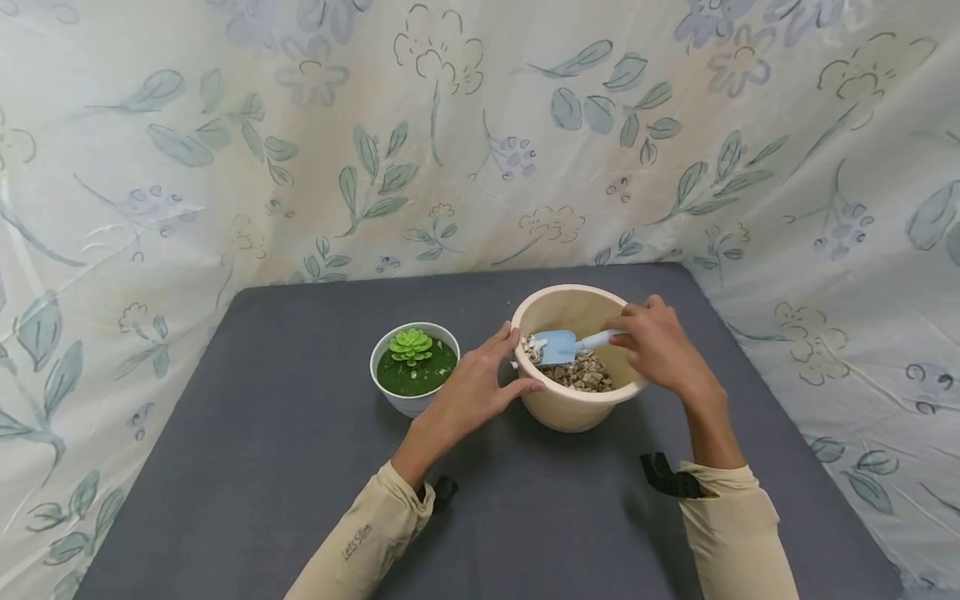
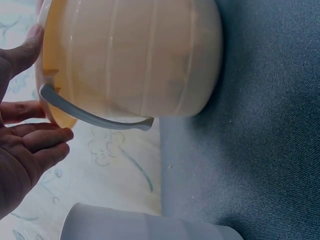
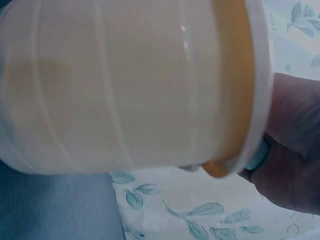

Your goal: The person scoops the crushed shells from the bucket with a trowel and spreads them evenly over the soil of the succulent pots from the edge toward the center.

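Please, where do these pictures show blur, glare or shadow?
Head view: bucket and scoop fairly clear, soft shadow on the table beside the right sleeve; left wrist view: small glints on the bucket, shadow along its base; right wrist view: bucket blurred, glints on its wall.

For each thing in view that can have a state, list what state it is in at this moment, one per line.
Bucket: standing on the table, part-filled.
Stones: loose, inside the bucket.
Bucket handle: swung down at the side.
Shovel: in the right hand, blade inside the bucket.
White bowl: upright, no hand holding it.
Green plant: sitting in the bowl.
Left hand: holding the bucket's rim.
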Tool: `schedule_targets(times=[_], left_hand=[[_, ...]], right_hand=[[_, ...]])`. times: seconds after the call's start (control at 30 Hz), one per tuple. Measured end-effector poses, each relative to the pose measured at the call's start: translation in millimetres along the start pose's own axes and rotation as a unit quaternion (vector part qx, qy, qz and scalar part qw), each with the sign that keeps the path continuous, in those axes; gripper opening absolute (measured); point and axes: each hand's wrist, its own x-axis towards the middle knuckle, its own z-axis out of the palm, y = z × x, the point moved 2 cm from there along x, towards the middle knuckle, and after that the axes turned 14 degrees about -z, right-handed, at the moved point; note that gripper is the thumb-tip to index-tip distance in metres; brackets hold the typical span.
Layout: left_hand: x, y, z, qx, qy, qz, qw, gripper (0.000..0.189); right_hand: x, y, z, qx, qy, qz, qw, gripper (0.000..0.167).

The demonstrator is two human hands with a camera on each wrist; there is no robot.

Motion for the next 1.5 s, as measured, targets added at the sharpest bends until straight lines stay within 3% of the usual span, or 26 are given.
schedule_targets(times=[0.4,0.7,0.97,1.23,1.37,1.5], left_hand=[[-2.5,-1.7,-0.7,-0.002,0.002,-0.005,1.0000,0.084],[-0.9,-3.9,-0.2,0.006,-0.027,0.002,0.9996,0.083],[-7.8,-18.1,-14.6,0.019,-0.021,0.011,0.9995,0.083],[-18.4,-63.8,-66.9,0.017,0.035,-0.044,0.9983,0.086],[-28.0,-91.2,-89.9,0.004,0.021,-0.093,0.9955,0.094],[-36.5,-114.6,-100.7,0.000,-0.016,-0.134,0.9908,0.106]], right_hand=[[-21.2,5,-9,0.014,0.075,0.011,0.9970,0.020],[-37.1,0,-22,-0.007,0.118,0.023,0.9928,0.020],[-45.1,-9,-40,-0.028,0.142,0.027,0.9890,0.018],[-33.7,-21,-46,-0.031,0.158,0.011,0.9868,0.017],[-22.4,-30,-46,-0.024,0.168,-0.011,0.9855,0.017],[-7.7,-42,-44,-0.017,0.174,-0.038,0.9839,0.018]])
